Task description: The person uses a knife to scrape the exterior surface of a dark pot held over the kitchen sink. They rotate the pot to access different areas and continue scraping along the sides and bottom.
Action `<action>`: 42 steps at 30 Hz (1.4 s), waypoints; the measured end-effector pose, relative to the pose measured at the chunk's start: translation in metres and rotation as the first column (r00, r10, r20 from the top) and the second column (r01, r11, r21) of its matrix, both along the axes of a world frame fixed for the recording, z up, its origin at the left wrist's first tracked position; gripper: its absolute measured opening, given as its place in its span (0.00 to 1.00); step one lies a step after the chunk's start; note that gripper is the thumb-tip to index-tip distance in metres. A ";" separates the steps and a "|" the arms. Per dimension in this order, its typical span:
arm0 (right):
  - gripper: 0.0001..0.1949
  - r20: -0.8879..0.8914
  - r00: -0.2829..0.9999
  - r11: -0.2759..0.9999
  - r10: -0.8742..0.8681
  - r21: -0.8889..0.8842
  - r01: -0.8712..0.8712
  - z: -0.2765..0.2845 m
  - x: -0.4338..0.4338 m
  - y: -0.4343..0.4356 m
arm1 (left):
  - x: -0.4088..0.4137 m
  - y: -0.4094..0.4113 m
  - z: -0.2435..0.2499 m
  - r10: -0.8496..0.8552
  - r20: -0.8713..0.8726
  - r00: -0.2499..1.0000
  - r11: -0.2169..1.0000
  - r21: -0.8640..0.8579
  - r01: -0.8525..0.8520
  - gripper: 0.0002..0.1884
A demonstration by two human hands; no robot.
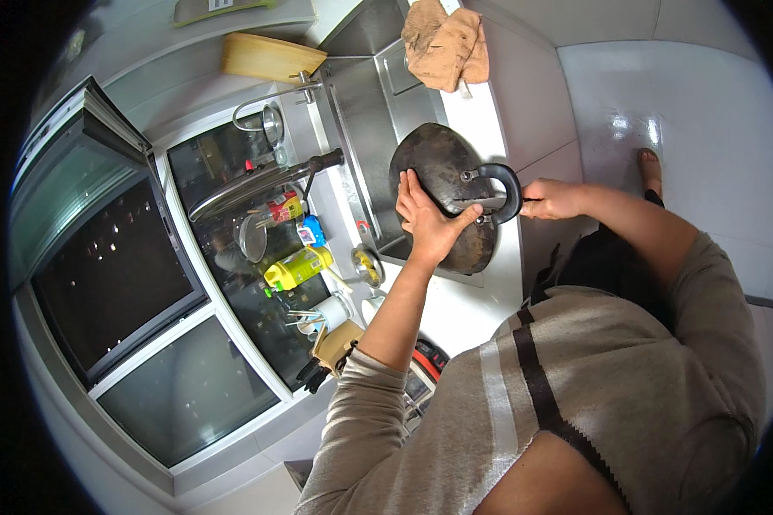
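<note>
A dark, scorched wok (441,158) with a black loop handle (512,193) rests over the sink's near edge, its worn underside facing me. My left hand (435,225) lies on that underside with fingers spread, its thumb beside or on a flat metal blade (483,203). The blade passes under or through the loop handle. Just outside the loop, my right hand (547,198) is closed around the near end of the bladed tool; its grip is hidden in the fist, so I cannot tell whether it is a knife or a scraper.
Beyond the wok lies a stainless steel sink (364,109) with a faucet (306,87). An orange-brown cloth (448,48) drapes over the counter edge. Along the window stand a yellow-green bottle (299,267), a metal bowl (367,267) and a cup with sticks (328,315). A wooden board (270,56) leans farther back.
</note>
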State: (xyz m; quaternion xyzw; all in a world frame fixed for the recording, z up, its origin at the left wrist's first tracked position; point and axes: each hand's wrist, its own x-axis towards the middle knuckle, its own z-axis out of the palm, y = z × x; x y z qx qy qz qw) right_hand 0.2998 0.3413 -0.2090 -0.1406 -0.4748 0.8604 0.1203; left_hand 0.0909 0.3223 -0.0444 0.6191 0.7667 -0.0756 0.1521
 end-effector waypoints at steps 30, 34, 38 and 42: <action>0.18 0.091 0.995 0.950 0.036 0.305 -0.062 0.015 0.008 0.018 | -0.004 0.000 -0.004 -0.012 -0.019 1.000 1.000 -0.014 0.012 0.72; 0.18 0.119 0.991 0.984 -0.061 0.176 0.039 0.005 0.000 -0.003 | 0.006 0.002 -0.003 0.039 -0.053 0.998 0.999 0.013 -0.038 0.69; 0.18 0.141 0.986 0.995 -0.089 0.064 0.081 0.009 -0.001 -0.012 | 0.009 0.003 -0.007 0.062 -0.086 0.994 0.998 0.032 -0.059 0.69; 0.18 0.140 0.990 0.989 -0.032 0.148 0.011 0.010 0.001 -0.003 | -0.002 -0.001 -0.008 0.014 -0.020 1.000 0.998 0.057 -0.013 0.71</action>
